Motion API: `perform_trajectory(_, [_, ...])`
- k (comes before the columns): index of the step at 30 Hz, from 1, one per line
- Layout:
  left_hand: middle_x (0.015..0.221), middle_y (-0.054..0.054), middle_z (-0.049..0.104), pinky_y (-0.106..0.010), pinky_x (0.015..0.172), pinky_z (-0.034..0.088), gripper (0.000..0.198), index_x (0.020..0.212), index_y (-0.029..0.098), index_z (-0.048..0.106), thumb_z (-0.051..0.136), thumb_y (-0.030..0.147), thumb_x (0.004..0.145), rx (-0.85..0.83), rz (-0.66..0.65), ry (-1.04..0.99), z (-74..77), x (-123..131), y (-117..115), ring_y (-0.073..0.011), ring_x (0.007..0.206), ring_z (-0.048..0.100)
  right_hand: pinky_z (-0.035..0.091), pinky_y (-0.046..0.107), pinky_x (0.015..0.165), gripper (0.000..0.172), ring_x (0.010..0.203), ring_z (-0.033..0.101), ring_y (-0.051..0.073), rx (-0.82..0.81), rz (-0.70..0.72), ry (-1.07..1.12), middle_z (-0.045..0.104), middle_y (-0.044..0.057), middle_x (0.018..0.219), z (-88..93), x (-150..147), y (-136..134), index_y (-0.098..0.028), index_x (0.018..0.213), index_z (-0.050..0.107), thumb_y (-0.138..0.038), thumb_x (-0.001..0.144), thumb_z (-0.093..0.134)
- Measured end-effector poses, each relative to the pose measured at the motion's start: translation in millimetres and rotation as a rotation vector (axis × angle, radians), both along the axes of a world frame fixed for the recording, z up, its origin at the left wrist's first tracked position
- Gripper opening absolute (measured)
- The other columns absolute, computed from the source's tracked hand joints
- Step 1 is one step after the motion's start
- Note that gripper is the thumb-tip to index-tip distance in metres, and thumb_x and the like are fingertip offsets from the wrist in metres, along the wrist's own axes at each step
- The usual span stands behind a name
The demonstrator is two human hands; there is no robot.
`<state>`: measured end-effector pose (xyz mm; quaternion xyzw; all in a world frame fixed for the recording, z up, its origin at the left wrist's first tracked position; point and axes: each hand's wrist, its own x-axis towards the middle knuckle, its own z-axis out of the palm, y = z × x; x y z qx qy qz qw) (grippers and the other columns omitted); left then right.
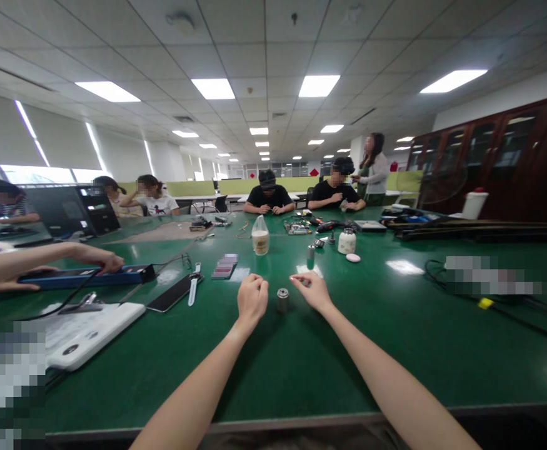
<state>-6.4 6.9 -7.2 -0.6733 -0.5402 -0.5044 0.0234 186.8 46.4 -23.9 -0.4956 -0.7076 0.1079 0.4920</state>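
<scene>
1. The green table (pixel 395 350) fills the lower half of the frame. Its near edge runs along the bottom, under my forearms, and around my hands the surface is bare, with much open room to the lower right.
2. At the left edge of the frame a co-worker's hand (pixel 97 257) rests on a long blue box (pixel 85 275). Below it lies a white device (pixel 92 331), and right of that a black phone (pixel 174 294) and a watch (pixel 193 287).
3. Further up the table, near the centre, stand a clear bottle (pixel 260 235) and a white jar (pixel 347 241), with a small pile of pink cards (pixel 225 265) to their left. I can read no writing or brand on any of them; they are too small.
4. My left hand (pixel 252 299) is in the centre of the frame, its fingers curled into a loose fist. I cannot tell if it holds something.
5. My right hand (pixel 311 289) is just right of it, fingers bent with the tips pinched together; what is between them is too small to tell.
6. The small metal cylinder (pixel 282 300) stands on the table between my two hands, near both and touching neither. Its long axis is upright and its open top points at the ceiling.
</scene>
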Motion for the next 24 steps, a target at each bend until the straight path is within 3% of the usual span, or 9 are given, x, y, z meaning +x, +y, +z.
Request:
perform_trajectory(5, [0.09, -0.005, 0.064, -0.035, 0.081, 0.044, 0.035, 0.052, 0.021, 0.057, 0.043, 0.02, 0.085, 0.017, 0.036, -0.007, -1.0, -1, 2, -0.0224, 0.089, 0.054, 0.041, 0.039, 0.076, 0.017, 0.083, 0.061, 0.025, -0.161, -0.138, -0.272, 0.07, 0.005, 0.083, -13.8, 25, 8, -0.033, 0.084, 0.077, -0.043, 0.078, 0.065])
perform_trajectory(10, [0.083, -0.006, 0.061, -0.033, 0.079, 0.043, 0.035, 0.061, 0.02, 0.06, 0.041, 0.026, 0.09, 0.064, 0.065, -0.009, -2.0, 0, 3, -0.0212, 0.085, 0.055, 0.04, 0.039, 0.079, 0.019, 0.089, 0.062, 0.026, -0.216, -0.142, -0.325, 0.072, 0.004, 0.086, -13.7, 28, 7, -0.034, 0.089, 0.076, -0.044, 0.075, 0.068])
perform_trajectory(15, [0.075, -0.004, 0.059, -0.03, 0.073, 0.042, 0.038, 0.059, 0.019, 0.057, 0.041, 0.028, 0.092, 0.054, 0.024, 0.015, -2.6, 3, 2, -0.0187, 0.078, 0.055, 0.042, 0.036, 0.079, 0.021, 0.086, 0.062, 0.022, -0.206, -0.129, -0.244, 0.072, 0.004, 0.088, -7.3, 21, 7, -0.029, 0.09, 0.076, -0.04, 0.083, 0.059])
perform_trajectory(17, [0.075, -0.004, 0.059, -0.029, 0.072, 0.042, 0.038, 0.059, 0.019, 0.057, 0.041, 0.029, 0.093, 0.052, 0.009, 0.026, -2.5, 4, 1, -0.0183, 0.077, 0.055, 0.044, 0.032, 0.076, 0.025, 0.08, 0.062, 0.019, -0.122, -0.067, -0.151, 0.071, 0.004, 0.09, -3.3, 13, 4, -0.025, 0.095, 0.074, -0.038, 0.087, 0.054])
perform_trajectory(20, [0.075, -0.004, 0.059, -0.029, 0.073, 0.041, 0.038, 0.06, 0.019, 0.058, 0.042, 0.029, 0.093, 0.062, -0.009, 0.038, -1.9, 5, -1, -0.0183, 0.078, 0.055, 0.046, 0.028, 0.077, 0.024, 0.079, 0.061, 0.017, 0.032, 0.149, -0.031, 0.07, 0.004, 0.09, 3.3, -2, -7, -0.021, 0.095, 0.072, -0.034, 0.089, 0.053])
perform_trajectory(24, [0.077, -0.004, 0.06, -0.029, 0.073, 0.041, 0.035, 0.063, 0.019, 0.058, 0.043, 0.029, 0.093, 0.058, -0.033, 0.063, -1.6, 6, -3, -0.0184, 0.079, 0.055, 0.047, 0.028, 0.078, 0.019, 0.08, 0.062, 0.016, 0.074, 0.304, -0.02, 0.068, 0.003, 0.085, 7.4, -19, -22, -0.021, 0.091, 0.072, -0.029, 0.088, 0.056])
